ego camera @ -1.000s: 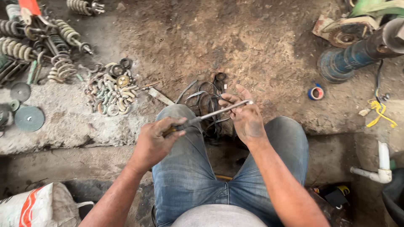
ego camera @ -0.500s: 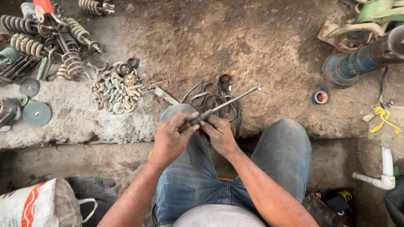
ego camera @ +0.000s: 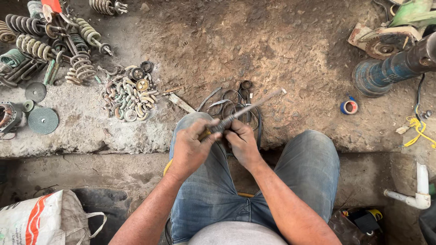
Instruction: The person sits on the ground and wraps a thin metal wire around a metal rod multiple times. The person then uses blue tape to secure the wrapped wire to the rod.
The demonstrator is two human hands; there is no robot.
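Since a second ago the right hand has drawn in from its spread position on the right knee and now sits close against the left hand, both meeting over the left thigh. The screwdriver has tilted with them, its thin metal shaft now slanting up and to the right, the tip ending over the dirt floor.

The left hand is closed around the screwdriver's dark handle, thumb on top. The right hand's fingers are curled in narrow at the base of the shaft, touching the tool right beside the left hand; whether it pinches something small there cannot be told.

Just beyond the hands a tangle of dark rubber bands lies on the floor, partly under the shaft. To the left of it, a flat metal strip and a heap of rusty rings and washers rest near the broken edge of the concrete slab. Coil springs crowd the upper left corner. A roll of blue tape lies well apart on the right, near a blue cylinder.

Open floor stretches ahead of the shaft tip, up the middle. Below the slab edge a step drops to the knees, with a white sack at the lower left.
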